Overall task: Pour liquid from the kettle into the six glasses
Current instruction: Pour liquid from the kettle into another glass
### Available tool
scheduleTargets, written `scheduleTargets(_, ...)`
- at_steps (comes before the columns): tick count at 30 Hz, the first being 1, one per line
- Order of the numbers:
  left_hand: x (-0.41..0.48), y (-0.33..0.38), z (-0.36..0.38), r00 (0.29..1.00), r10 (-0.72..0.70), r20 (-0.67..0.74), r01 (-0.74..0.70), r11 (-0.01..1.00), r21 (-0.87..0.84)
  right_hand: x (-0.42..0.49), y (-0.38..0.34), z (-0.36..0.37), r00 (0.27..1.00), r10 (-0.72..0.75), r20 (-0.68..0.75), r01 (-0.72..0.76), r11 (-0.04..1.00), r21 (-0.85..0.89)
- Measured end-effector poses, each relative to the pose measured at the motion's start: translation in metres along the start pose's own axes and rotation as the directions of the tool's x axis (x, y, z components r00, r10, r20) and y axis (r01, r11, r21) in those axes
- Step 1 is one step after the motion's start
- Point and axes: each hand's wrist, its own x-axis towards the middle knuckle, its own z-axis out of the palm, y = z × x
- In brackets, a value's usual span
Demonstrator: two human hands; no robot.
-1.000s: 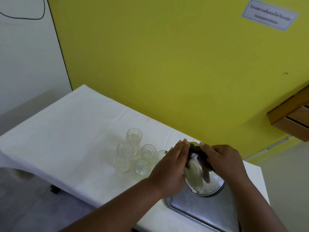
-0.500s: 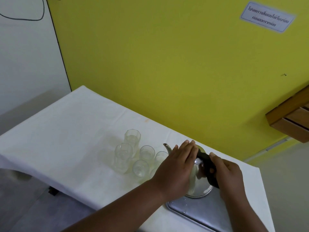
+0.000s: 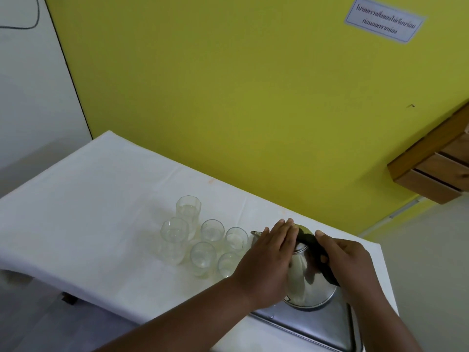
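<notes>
the right hand (image 3: 351,265) grasps the steel kettle (image 3: 308,283) handle, the left hand (image 3: 266,262) lies flat against its side, and the six glasses (image 3: 205,240) just beyond the left hand look mostly unfilled.

Head view: worn on the head, looks forward and down at table (image 3: 83,199), close above it.
Facing: yellow wall (image 3: 228,97) behind table.

The steel kettle (image 3: 308,280) stands on a metal tray (image 3: 330,326) at the right end of the white-covered bench (image 3: 76,212). The right hand (image 3: 347,265) grips its black handle (image 3: 317,255). The left hand (image 3: 266,262) lies flat against the kettle's side. Six clear glasses (image 3: 203,240) cluster just left of the spout (image 3: 255,235).
</notes>
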Motion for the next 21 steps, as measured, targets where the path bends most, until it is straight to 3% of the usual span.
scheduleTargets(9,-0.004,-0.016,0.013,0.997,-0.079,0.013,0.080,0.994,-0.073,0.012,-0.013,0.009,0.998,-0.040,0.057,0.058,0.928,-0.368)
scheduleTargets(21,-0.007,-0.017,0.011,0.995,-0.100,0.029,0.104,0.977,-0.186,0.013,-0.021,0.008,0.995,-0.069,0.071,0.095,0.874,-0.476)
